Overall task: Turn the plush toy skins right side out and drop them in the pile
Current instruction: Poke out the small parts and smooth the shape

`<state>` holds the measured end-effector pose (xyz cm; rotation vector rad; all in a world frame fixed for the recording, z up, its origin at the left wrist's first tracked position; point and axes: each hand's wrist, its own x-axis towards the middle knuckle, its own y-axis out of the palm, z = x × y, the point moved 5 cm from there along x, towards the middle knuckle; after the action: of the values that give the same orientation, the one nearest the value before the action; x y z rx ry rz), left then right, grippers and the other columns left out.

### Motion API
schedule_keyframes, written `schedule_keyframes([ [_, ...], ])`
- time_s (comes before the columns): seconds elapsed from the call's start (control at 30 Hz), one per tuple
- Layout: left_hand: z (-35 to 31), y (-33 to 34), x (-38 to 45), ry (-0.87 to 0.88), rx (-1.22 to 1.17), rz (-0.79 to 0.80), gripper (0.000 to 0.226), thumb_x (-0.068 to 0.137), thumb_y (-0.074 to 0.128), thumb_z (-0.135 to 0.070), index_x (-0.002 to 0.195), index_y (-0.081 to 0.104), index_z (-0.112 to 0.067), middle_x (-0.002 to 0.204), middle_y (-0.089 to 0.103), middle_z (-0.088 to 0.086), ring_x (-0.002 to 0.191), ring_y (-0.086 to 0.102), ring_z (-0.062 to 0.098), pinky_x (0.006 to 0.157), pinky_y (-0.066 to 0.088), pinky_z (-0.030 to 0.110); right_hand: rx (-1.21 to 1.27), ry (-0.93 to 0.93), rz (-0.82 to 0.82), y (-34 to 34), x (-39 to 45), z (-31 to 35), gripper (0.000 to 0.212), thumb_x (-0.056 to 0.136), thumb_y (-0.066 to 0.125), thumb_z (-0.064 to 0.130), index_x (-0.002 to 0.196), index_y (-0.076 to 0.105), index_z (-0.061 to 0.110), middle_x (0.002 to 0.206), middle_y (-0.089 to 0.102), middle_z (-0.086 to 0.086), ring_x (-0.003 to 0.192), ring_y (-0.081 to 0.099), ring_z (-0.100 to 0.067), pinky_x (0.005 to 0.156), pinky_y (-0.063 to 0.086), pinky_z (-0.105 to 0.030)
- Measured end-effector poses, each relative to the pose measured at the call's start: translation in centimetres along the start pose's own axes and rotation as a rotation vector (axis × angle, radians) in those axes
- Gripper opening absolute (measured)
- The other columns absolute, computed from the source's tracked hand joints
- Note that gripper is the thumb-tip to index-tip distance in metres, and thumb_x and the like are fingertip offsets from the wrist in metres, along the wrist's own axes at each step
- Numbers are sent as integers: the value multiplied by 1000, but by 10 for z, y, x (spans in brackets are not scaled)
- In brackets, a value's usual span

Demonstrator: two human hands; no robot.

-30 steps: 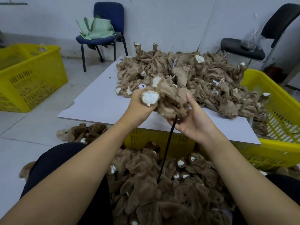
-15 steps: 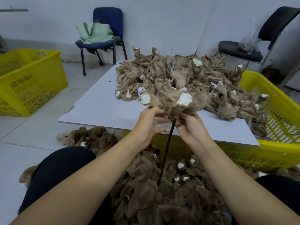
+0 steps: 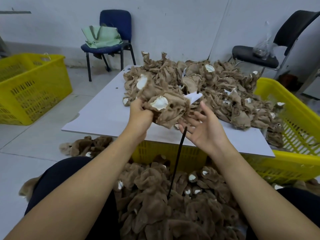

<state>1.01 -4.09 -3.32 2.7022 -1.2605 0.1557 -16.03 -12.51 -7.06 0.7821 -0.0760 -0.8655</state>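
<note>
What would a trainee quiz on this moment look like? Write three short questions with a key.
1. True or false: the right hand grips the plush skin.
2. Which hand holds the skin? A left, B right, C both.
3. Fill in: the black rod stands up out of the ____ of plush between the knees.

Key: 1 false, its fingers are spread, open, beside the skin. 2 A, the left hand grips it. 3 pile.
</note>
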Motion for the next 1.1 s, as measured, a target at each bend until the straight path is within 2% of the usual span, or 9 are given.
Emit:
schedule_keyframes([
  [0.1, -9, -4, 9, 63, 57, 46, 43, 85, 54, 23, 119, 66, 1, 111, 74, 13, 103, 72, 23, 74, 59, 29, 7, 43, -25, -2, -2, 5, 46, 80, 76, 50, 115, 68, 21, 112, 75, -11, 106, 72, -28, 94, 56, -38],
  [0.27, -13, -9, 14, 92, 63, 16, 45, 84, 53, 23, 115, 68, -5, 103, 77, 5, 98, 73, 17, 77, 60, 28, -74, 18, -72, -1, 0, 5, 9, 91, 69, 11, 98, 68, 6, 86, 69, -13, 80, 70, -24, 71, 60, -33],
  [0.4, -7, -26, 15, 79, 100, -262, 39, 87, 58, 13, 114, 59, -15, 115, 63, 5, 100, 64, 14, 78, 58, 25, 50, -84, -23, 8, 2, 6, 7, 91, 63, -4, 95, 67, -1, 79, 70, -12, 65, 69, -16, 72, 61, -29],
  [0.5, -3, -33, -5, 85, 149, -513, 26, 84, 67, 3, 93, 52, -17, 93, 54, 2, 75, 53, 4, 73, 49, 23, 109, -127, -1, 15, 1, 2, 12, 91, 63, -4, 101, 67, 2, 76, 74, -8, 67, 73, -13, 74, 62, -29],
  [0.6, -6, -6, -19, 168, 158, -282, 18, 93, 64, -9, 77, 58, -6, 64, 52, -1, 54, 50, 6, 54, 46, 16, 203, -119, 24, 26, -3, -7, 12, 93, 61, -3, 100, 70, 1, 83, 75, -11, 73, 73, -14, 85, 61, -33],
  [0.73, 0, 24, -30, 57, 175, 157, 21, 98, 64, -37, 94, 68, -17, 86, 73, -5, 85, 70, 10, 65, 57, 26, 79, -97, 103, 38, -7, -9, 38, 96, 52, -7, 133, 59, -1, 124, 68, -21, 114, 69, -27, 100, 55, -36],
  [0.87, 7, 17, -33, -62, 88, 140, 24, 97, 66, -32, 111, 70, -12, 98, 75, 0, 93, 71, 11, 83, 60, 37, -244, -184, 64, 41, -12, -1, 44, 93, 48, -8, 136, 57, 0, 100, 71, -13, 90, 69, -20, 95, 52, -38],
  [1.0, 3, 10, -34, -81, 3, 53, 18, 96, 67, -12, 110, 69, -1, 100, 75, 15, 92, 71, 28, 80, 59, 39, -476, -213, 49, 42, -16, 6, 38, 90, 63, 16, 124, 63, -2, 110, 68, -18, 101, 65, -33, 87, 53, -44],
  [1.1, -5, 11, -36, 17, 79, 63, 18, 92, 72, -7, 107, 68, 3, 96, 73, 22, 89, 72, 33, 73, 61, 39, -679, -371, -12, 39, -21, 18, 30, 86, 79, 27, 101, 70, 3, 95, 74, -15, 89, 72, -34, 77, 61, -44],
])
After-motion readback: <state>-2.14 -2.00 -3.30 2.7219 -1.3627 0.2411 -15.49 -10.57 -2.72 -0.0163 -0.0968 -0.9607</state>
